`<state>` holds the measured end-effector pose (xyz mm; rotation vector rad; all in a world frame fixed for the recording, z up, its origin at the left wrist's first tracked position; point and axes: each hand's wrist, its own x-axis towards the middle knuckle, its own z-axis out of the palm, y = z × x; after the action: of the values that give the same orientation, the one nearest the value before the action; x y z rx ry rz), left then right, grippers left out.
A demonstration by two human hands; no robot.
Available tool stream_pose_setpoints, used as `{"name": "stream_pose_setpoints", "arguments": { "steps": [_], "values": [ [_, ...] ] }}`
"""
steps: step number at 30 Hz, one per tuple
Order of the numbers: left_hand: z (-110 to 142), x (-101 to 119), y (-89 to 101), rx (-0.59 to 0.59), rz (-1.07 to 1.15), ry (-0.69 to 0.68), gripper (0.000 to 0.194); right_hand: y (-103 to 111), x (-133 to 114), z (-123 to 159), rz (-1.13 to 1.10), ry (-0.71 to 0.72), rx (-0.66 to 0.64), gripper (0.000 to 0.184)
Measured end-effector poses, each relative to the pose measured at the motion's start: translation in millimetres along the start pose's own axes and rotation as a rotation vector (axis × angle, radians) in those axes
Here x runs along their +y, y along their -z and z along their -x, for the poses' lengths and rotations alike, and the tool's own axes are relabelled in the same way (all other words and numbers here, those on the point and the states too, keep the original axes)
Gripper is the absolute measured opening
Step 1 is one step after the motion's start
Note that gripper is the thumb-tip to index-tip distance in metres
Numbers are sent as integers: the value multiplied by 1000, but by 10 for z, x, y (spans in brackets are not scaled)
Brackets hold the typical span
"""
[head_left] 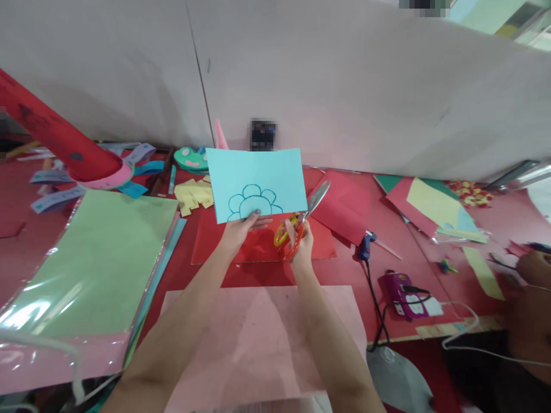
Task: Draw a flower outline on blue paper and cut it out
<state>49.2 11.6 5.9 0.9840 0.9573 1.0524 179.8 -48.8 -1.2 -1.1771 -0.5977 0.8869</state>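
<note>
A light blue sheet of paper (258, 166) is held up over the table, with half a flower outlined on it in dark blue along its lower edge. My left hand (246, 223) pinches the sheet at that lower edge, thumb in front. In my right hand (302, 241) are scissors (316, 198) with orange and yellow handles, their blades pointing up and right beside the sheet's right edge. Whether the blades touch the paper, I cannot tell. Beneath both hands lies a red sheet (258, 246).
Plastic-wrapped green paper (112, 258) lies at left beside a red cone (86, 152). At right are red paper (344, 206), a glue gun (367, 246), a purple power strip (404, 295) with cords and several coloured sheets (434, 206). Another person's hand (534, 269) appears at far right.
</note>
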Motion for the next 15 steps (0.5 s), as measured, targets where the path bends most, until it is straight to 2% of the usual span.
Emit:
{"name": "stream_pose_setpoints", "arguments": {
  "steps": [4, 7, 11, 13, 15],
  "values": [
    [44, -162, -13, -44, -33, 35, 32, 10, 15, -12, 18, 20, 43, 32],
    [63, -179, -35, -78, -155, -43, 28, 23, 34, -5, 36, 64, 106, 37],
    [73, -151, -36, 15, -290, -170, 29, 43, 59, -1, 58, 87, 153, 41],
    [62, -136, -21, 34, -253, -153, 34, 44, 67, -3, 64, 83, 146, 42],
    [40, -119, 0, 28, -157, -74, 39, 39, 66, -4, 53, 77, 148, 43]
  ]
}}
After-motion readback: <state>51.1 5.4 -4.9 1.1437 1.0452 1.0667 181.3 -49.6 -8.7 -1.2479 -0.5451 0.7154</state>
